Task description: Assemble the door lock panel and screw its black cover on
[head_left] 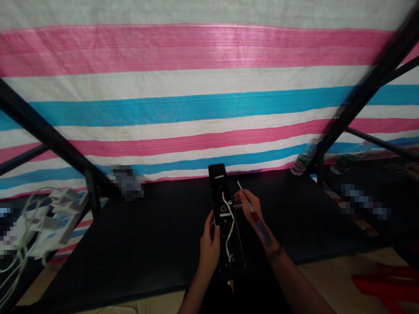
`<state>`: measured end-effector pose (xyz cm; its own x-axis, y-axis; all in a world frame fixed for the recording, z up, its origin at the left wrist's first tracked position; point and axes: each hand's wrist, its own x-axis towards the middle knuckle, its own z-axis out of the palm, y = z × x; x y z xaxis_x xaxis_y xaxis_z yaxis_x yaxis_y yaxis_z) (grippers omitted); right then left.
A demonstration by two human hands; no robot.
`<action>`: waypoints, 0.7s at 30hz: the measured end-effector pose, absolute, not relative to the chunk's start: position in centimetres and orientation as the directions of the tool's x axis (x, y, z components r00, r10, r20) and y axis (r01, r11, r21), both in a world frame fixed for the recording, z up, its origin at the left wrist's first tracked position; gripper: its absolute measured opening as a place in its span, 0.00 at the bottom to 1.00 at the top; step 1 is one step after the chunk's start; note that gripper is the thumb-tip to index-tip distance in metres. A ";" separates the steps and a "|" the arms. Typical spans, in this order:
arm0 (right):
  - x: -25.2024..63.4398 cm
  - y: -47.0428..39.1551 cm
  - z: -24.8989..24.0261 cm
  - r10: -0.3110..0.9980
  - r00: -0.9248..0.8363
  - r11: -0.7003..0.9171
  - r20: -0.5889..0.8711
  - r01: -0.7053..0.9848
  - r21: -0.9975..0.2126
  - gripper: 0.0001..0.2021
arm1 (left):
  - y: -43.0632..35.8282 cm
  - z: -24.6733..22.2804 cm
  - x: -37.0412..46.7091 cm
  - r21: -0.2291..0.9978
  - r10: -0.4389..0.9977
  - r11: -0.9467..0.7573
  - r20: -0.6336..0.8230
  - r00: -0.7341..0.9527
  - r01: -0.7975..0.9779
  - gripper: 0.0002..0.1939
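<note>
My left hand (210,244) grips the left edge of a long black panel (216,192), thumb on its face. The panel, which looks like the back of an electronic door lock, stands tilted above the table's front edge. A white cable (231,226) runs down its face past small round fittings and pale labels. Right of the panel, my right hand (251,205) is closed around a screwdriver (259,224). The thin shaft points up and left, apart from the panel, and the dark red handle lies back along the wrist. A small thin piece (237,206) shows between that hand and the panel; its kind is unclear.
The black table (157,235) backs onto a striped sheet (183,113). A blurred-out object (127,182) sits back left, and a clear bottle (301,162) back right. Dark metal posts (363,93) slant at both sides. White adapters and cables (52,218) lie far left.
</note>
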<state>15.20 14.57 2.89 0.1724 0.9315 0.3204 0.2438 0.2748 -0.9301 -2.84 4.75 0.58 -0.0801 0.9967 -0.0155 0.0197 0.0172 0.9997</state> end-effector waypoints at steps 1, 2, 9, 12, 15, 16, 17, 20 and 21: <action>15.2 15.3 2.9 0.928 0.141 0.291 0.345 0.304 -0.907 0.21 | 5.1 0.6 -2.8 0.999 0.995 0.034 -0.034 -0.094 -0.007 0.32; 15.1 16.1 2.9 0.923 0.120 0.305 0.366 0.355 -0.884 0.20 | 5.7 0.7 -2.8 0.998 0.992 0.048 -0.053 -0.114 -0.040 0.34; 14.1 20.3 1.4 0.904 0.067 0.365 0.423 0.398 -0.842 0.18 | 13.4 1.7 -2.6 0.982 0.976 0.086 -0.117 -0.185 -0.170 0.32; 14.0 20.2 0.6 0.904 0.033 0.381 0.427 0.389 -0.839 0.19 | 15.2 1.5 -2.6 0.982 0.969 0.079 -0.117 -0.218 -0.174 0.32; 14.2 19.5 0.3 0.907 0.016 0.384 0.421 0.385 -0.840 0.18 | 15.3 1.0 -2.7 0.982 0.968 0.066 -0.106 -0.227 -0.177 0.30; 14.2 19.3 0.3 0.909 0.012 0.381 0.417 0.384 -0.841 0.19 | 15.1 0.9 -2.8 0.982 0.969 0.062 -0.101 -0.224 -0.176 0.30; 14.3 19.1 0.4 0.913 0.006 0.375 0.408 0.383 -0.844 0.19 | 15.0 0.9 -2.8 0.983 0.971 0.058 -0.096 -0.220 -0.175 0.29; 14.4 18.6 0.7 0.932 -0.019 0.341 0.361 0.377 -0.861 0.22 | 14.8 1.0 -3.0 0.984 0.976 0.051 -0.086 -0.202 -0.173 0.29; 14.4 18.5 0.9 0.938 -0.028 0.330 0.345 0.374 -0.867 0.23 | 14.8 1.1 -3.0 0.984 0.977 0.049 -0.083 -0.196 -0.172 0.28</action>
